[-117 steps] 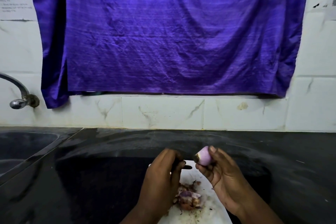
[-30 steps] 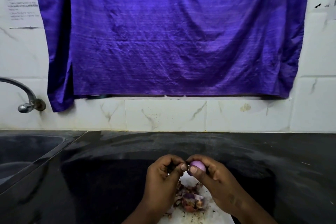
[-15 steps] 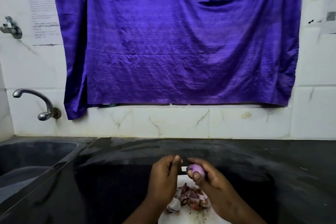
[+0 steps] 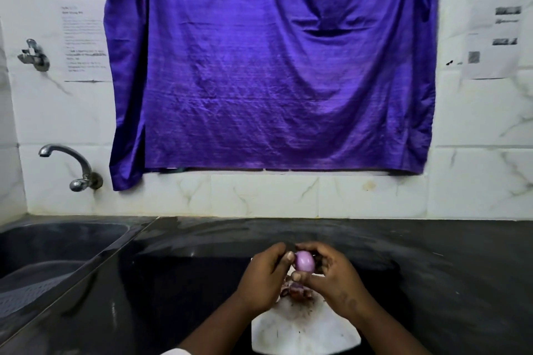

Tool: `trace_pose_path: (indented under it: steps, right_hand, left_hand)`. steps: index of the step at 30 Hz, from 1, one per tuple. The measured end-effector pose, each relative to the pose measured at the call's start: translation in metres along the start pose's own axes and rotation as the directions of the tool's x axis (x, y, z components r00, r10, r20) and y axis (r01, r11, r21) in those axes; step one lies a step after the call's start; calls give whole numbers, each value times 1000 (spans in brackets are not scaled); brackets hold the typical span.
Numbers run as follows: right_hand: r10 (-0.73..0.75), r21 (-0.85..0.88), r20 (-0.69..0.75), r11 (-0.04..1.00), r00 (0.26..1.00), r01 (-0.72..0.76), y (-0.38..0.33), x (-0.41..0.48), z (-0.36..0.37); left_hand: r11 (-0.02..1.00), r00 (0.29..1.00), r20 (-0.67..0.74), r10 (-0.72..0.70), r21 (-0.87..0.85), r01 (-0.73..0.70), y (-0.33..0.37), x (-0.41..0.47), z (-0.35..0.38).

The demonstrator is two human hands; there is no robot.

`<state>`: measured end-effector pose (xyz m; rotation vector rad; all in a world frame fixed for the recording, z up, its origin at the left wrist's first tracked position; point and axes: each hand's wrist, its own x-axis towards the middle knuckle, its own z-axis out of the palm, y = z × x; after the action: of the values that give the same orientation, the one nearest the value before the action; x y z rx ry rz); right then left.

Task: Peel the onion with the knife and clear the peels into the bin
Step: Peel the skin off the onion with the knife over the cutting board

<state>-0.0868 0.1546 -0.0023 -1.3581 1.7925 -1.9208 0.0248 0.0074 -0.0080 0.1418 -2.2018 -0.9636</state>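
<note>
A small peeled purple onion [image 4: 304,261] is held above the white cutting board [image 4: 305,334], pinched between the thumb and fingers of my right hand [image 4: 334,282]. My left hand [image 4: 262,277] is curled into a fist right beside it, thumb tip touching the onion's left side. The knife seen earlier in that fist is hidden now. A heap of brownish-purple peels [image 4: 294,290] lies on the board just under my hands. No bin is in view.
The board sits on a black stone counter [image 4: 432,282]. A dark sink [image 4: 52,262] with a metal tap [image 4: 72,164] is at the left. A purple cloth [image 4: 271,66] hangs on the tiled wall behind.
My hands have closed in around the onion, which has turned so its smooth side faces up. The knife tip no longer shows. The view has tilted upward.
</note>
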Motion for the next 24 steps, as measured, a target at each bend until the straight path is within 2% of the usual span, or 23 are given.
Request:
trace_pose_path:
  steps: [2, 5, 8, 10, 12, 15, 16, 18, 20, 22, 24]
  right_hand:
    - [18, 94, 12, 995, 1000, -19, -6, -6, 1]
    - [33, 96, -16, 995, 999, -31, -11, -12, 3]
    - [-38, -103, -82, 994, 996, 29, -16, -18, 9]
    - [-150, -308, -87, 944, 985, 117, -21, -20, 13]
    - [-212, -440, -99, 886, 972, 149, -20, -17, 11]
    - [-171, -534, -227, 845, 959, 24, -7, -8, -11]
    - [-113, -462, -263, 887, 958, -22, -3, -6, -17]
    - [-12, -190, -247, 981, 969, -36, -3, -7, -16]
    - [24, 54, -213, 998, 977, -13, -7, -6, -8]
    - [19, 156, -216, 988, 976, 15, -6, -7, -1]
    - [7, 205, -218, 978, 976, 39, -6, -8, 4]
  left_hand:
    - [1000, 1000, -4, 21, 22, -21, 4, -2, -4]
    - [996, 998, 11, 63, 66, -63, 10, -5, -10]
    - [993, 995, -8, 97, 70, -97, 15, -6, -13]
    - [995, 995, -44, 93, 52, -91, 18, -6, -15]
    - [995, 995, -38, 94, 37, -93, 24, -7, -14]
    - [995, 991, 92, 99, -42, -95, 43, -14, -3]
    - [994, 991, 113, 67, -92, -56, 44, -13, -1]
    - [984, 997, 77, -8, -177, 22, 34, -10, -3]
    - [981, 996, 28, -86, -170, 90, 19, -9, -7]
    - [975, 992, -21, -125, -188, 119, 14, -13, -7]
    - [947, 987, -58, -147, -296, 124, 20, -15, -2]
